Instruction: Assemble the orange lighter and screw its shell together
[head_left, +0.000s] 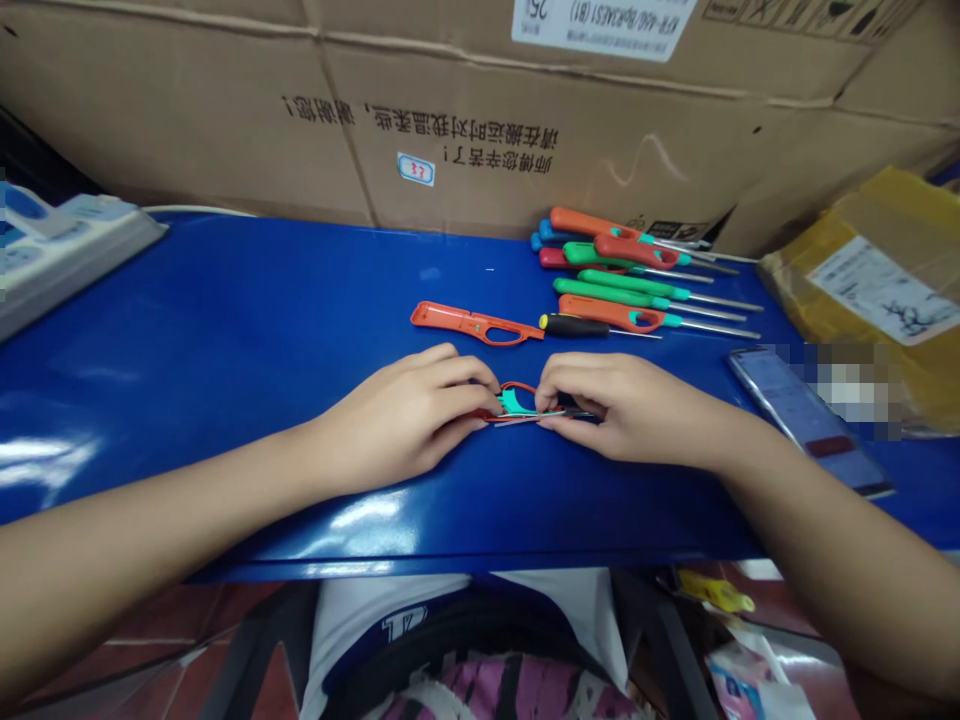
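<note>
Over the blue table (pixel 285 290), both hands meet at a partly opened, long-necked gas lighter with a red-orange shell and a teal trigger (pixel 514 401). My left hand (pixel 424 408) is closed around the handle end, hiding most of it. At the other end, my right hand (pixel 600 405) pinches the lighter near its front; what lies under those fingertips is hard to see. Just beyond the hands rests a loose orange shell half (pixel 457 320) with a finger hole. Its tip lies against a black-and-yellow screwdriver (pixel 574 325).
Several assembled lighters (pixel 637 291) in orange, red, green and blue are piled at the back right. A phone (pixel 806 420) and a taped parcel (pixel 870 270) lie right. A large cardboard box (pixel 225 130) walls the back; a power strip (pixel 75 250) stands left.
</note>
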